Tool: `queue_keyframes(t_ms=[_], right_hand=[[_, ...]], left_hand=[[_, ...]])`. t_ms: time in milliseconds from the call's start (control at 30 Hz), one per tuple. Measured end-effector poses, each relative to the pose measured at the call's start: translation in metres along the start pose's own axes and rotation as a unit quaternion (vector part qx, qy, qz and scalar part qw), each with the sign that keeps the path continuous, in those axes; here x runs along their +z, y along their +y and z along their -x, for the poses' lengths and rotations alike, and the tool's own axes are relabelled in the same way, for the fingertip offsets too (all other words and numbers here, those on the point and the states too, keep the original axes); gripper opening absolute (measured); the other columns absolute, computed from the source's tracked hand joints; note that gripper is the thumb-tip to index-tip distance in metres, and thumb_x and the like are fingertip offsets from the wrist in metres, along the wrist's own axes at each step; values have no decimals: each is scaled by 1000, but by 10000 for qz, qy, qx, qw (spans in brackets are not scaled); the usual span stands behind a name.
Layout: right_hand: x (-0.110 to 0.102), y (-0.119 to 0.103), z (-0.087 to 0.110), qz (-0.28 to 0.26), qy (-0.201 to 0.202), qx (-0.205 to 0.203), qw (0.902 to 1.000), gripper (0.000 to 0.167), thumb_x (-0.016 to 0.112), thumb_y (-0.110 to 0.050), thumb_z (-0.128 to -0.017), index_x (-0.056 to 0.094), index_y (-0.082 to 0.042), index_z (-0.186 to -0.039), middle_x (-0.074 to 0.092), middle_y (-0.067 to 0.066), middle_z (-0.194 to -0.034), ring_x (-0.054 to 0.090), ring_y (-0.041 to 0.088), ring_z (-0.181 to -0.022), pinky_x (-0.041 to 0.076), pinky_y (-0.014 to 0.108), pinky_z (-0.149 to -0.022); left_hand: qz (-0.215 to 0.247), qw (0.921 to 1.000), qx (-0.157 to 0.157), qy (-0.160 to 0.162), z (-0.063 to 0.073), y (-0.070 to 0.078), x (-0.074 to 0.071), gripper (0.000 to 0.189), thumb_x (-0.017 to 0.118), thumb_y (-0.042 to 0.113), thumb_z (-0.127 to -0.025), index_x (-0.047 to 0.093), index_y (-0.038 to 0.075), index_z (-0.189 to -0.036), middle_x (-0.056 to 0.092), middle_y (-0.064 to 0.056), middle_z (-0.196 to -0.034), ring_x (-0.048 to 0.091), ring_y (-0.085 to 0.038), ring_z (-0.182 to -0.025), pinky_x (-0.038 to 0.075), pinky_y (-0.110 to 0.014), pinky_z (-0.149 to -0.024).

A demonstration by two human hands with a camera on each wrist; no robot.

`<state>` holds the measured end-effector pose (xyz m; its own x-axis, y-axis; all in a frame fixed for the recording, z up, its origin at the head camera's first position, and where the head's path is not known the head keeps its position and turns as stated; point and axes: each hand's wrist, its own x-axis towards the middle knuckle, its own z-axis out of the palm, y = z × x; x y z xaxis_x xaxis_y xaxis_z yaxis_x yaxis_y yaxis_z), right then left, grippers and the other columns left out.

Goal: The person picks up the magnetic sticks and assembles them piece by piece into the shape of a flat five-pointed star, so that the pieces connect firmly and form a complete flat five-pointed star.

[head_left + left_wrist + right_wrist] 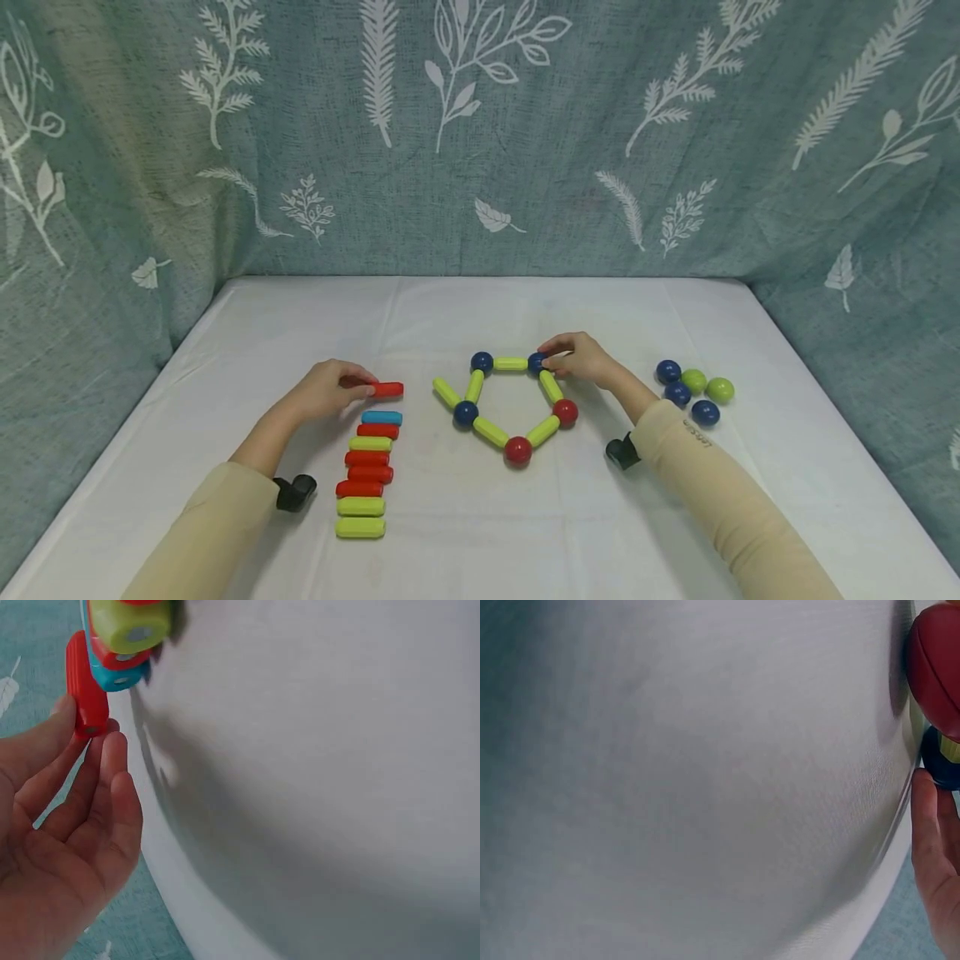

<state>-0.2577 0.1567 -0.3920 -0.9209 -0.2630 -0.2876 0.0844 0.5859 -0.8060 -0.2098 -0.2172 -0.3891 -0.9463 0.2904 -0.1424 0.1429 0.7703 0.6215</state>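
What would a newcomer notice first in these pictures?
The eye probably falls first on the pentagon of balls and lime rods near the middle of the table. On its left, the left hand pinches a red rod beyond a column of coloured rods; the right hand grips the pentagon's far-right blue ball.

A short, ridged red stick [387,389] is pinched at its nine o'clock end. A glossy navy ball [536,362] forms the one o'clock corner of a five-sided ring [511,364] with lime sticks [491,432].
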Motion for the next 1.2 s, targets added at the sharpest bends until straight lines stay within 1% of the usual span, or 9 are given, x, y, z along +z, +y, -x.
queue_keyframes(t_ms=[100, 200, 367, 500, 667, 767, 900, 1033, 1200], right_hand=[[0, 0, 0, 58, 7, -37, 10000, 28, 56, -9, -90, 58, 1, -117, 55, 19, -118, 58, 21, -91, 51, 28, -74], [1, 0, 0, 65, 29, -27, 10000, 28, 57, -9, -90, 58, 0, -117, 56, 18, -117, 58, 20, -89, 51, 28, -73], [1, 2, -1, 59, 41, 14, 10000, 28, 57, -9, -90, 59, 0, -117, 56, 18, -118, 58, 20, -89, 51, 28, -73], [1, 2, -1, 47, 46, 39, 10000, 28, 57, -9, -90, 59, 0, -117, 56, 18, -118, 59, 20, -89, 51, 28, -73], [1, 2, -2, 42, 51, 81, 9999, 28, 58, -9, -90, 59, -1, -117, 56, 17, -118, 59, 20, -90, 51, 28, -74], [2, 2, -2, 50, 56, 66, 9999, 28, 58, -10, -90, 59, -1, -117, 57, 17, -117, 59, 21, -91, 51, 28, -75], [2, 3, -3, 52, 57, 42, 10000, 28, 58, -9, -90, 59, -1, -116, 57, 17, -117, 59, 21, -91, 51, 29, -75], [1, 3, -3, 42, 43, 57, 10000, 28, 58, -9, -90, 59, -1, -116, 57, 17, -117, 59, 21, -90, 51, 28, -75], [1, 2, -3, 47, 27, 77, 10000, 27, 58, -9, -90, 59, -1, -116, 56, 17, -116, 58, 20, -89, 51, 28, -74]], left_hand=[[39, 10000, -5, 47, -9, 5, -1, 23, 60, 14, -88, 65, -1, -104, 61, -15, -100, 52, -27, -89, 49, -37, -77], [109, 9999, -56, 114, -21, 12, 3, 23, 60, 15, -88, 65, -1, -104, 61, -15, -100, 52, -27, -89, 49, -37, -77], [201, 9997, -58, 122, -42, 26, 16, 22, 60, 14, -88, 66, -2, -103, 62, -14, -96, 53, -25, -86, 48, -34, -73], [228, 9995, -171, 109, -53, 41, 25, 21, 61, 13, -88, 67, -2, -101, 63, -13, -94, 54, -22, -83, 47, -31, -70], [124, 9990, -421, 97, -58, 60, 33, 20, 62, 13, -87, 68, -2, -99, 64, -12, -94, 56, -22, -85, 48, -32, -73], [67, 9980, -611, 112, -61, 68, 36, 19, 62, 13, -87, 69, -1, -98, 64, -11, -94, 56, -23, -87, 47, -33, -76], [5, 9974, -707, 104, -65, 72, 39, 18, 63, 13, -86, 69, 0, -97, 64, -10, -93, 56, -22, -86, 47, -33, -76], [-57, 9971, -760, 65, -68, 73, 41, 18, 64, 14, -86, 70, 1, -96, 64, -9, -92, 55, -20, -83, 47, -31, -73], [-96, 9971, -750, -2, -68, 74, 40, 18, 64, 16, -86, 70, 1, -95, 64, -8, -90, 54, -18, -79, 46, -27, -67]])
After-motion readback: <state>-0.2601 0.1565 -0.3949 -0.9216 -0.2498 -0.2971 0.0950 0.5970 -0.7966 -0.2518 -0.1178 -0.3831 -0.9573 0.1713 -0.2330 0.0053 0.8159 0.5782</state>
